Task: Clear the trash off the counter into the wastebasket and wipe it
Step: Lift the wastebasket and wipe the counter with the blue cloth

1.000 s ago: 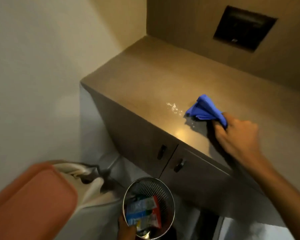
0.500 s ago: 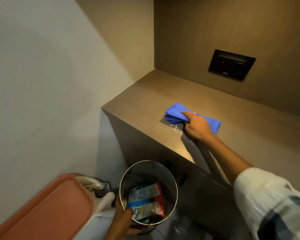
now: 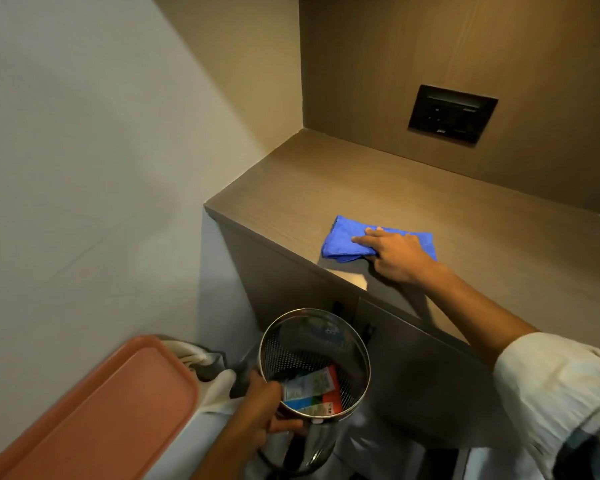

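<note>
Right hand: we are pressing our right hand point(image 3: 397, 252) flat on the blue cloth point(image 3: 343, 240), fingers point(image 3: 362, 239) spread and stretched toward the left, not pinching anything.
Cloth: it is lying folded on the counter point(image 3: 378, 188), close to the front edge and near the left end; our palm is covering its right half.
Left hand: we are gripping the rim of the wastebasket point(image 3: 357, 341) with our left hand point(image 3: 262, 408), fingers curled over the near edge and thumb underneath.
Wastebasket: a round metal bin with punched holes, it is hanging tilted toward us below the counter front, just beside the cabinet doors point(image 3: 413, 362).
Trash: flattened wrappers point(image 3: 314, 388) in white, green, blue and red are lying inside the basket; their print is too small for us to read.
Counter: the brown wood-grain top is showing a shiny patch point(image 3: 350, 273) just in front of the cloth.
Wall plate: a dark socket panel point(image 3: 452, 114) is sitting in the back wall, well apart from the cloth; a small mark on it is unreadable.
Left side: a salmon-pink tray point(image 3: 94, 420) is filling the lower left corner, with white fabric point(image 3: 219, 386) bunched between it and the basket.
Sleeve: our pale sleeve point(image 3: 548, 386) is crossing the lower right, hiding part of the cabinet.
</note>
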`<state>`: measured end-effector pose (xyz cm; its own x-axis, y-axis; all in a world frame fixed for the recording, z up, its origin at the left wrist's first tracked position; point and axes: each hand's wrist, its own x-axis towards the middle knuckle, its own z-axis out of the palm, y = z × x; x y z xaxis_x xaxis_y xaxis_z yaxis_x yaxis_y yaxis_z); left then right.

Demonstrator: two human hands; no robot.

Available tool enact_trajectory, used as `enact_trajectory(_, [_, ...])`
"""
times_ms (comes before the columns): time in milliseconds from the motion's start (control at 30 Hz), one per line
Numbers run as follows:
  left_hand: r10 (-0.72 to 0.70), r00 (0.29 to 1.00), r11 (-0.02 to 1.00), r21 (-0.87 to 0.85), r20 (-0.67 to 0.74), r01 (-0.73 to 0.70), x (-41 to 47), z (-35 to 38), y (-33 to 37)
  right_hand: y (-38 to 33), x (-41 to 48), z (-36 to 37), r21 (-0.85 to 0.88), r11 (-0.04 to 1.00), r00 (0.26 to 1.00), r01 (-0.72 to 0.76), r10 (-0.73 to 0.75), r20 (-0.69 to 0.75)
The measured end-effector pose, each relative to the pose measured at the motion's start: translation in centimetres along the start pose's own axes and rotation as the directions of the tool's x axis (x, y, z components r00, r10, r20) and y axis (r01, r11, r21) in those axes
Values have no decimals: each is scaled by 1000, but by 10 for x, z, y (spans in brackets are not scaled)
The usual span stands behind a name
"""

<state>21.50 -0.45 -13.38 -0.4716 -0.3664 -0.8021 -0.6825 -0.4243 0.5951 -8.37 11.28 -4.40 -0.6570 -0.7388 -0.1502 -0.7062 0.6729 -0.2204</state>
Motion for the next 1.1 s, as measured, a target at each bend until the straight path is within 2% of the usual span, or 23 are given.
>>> enact_trajectory(167, [87,996,994,65,21,-89,-11,-2,23,-12,-26,8,22,995,994,-97,98,-43])
enact_trajectory(267, [102,995,990,98,20,-103,-12,-5,30,-32,-53,17,121,986,988,-113,124,-91])
enact_trajectory(367, [92,996,993,70,2,-92,-6,-9,31,-71,-85,38,251,968,997,-16,33,-64])
enact_trajectory(433, [92,996,995,34,-13,-92,-1,-9,30,-102,-106,53,280,958,999,53,-50,-21])
enact_trajectory(500, [76,997,997,-12,-8,-76,0,-6,28,-122,-119,58,304,951,998,65,-62,-20])
enact_trajectory(600, [42,999,996,-74,1,-42,-3,-6,28,-122,-129,37,438,897,978,61,34,-207])
enact_trajectory(700, [8,997,998,-68,77,-2,-7,-8,27,-87,-134,1,545,837,869,39,240,-432])
enact_trajectory(800, [8,998,997,-77,61,-3,-9,-9,23,-35,-133,-25,465,853,742,-238,468,-479])
enact_trajectory(867, [24,998,997,-69,60,-20,-12,-7,22,-6,-134,-21,360,799,711,-482,597,-372])
enact_trajectory(933, [41,997,997,-71,60,-37,-15,-5,21,4,-137,-6,264,737,705,-622,674,-222])
enact_trajectory(1033, [63,995,996,-65,71,-59,-16,-4,20,-9,-136,17,48,778,761,-626,623,-183])
enact_trajectory(1100, [69,995,996,-64,78,-64,-17,-4,20,-32,-129,22,22,839,817,-544,536,-211])
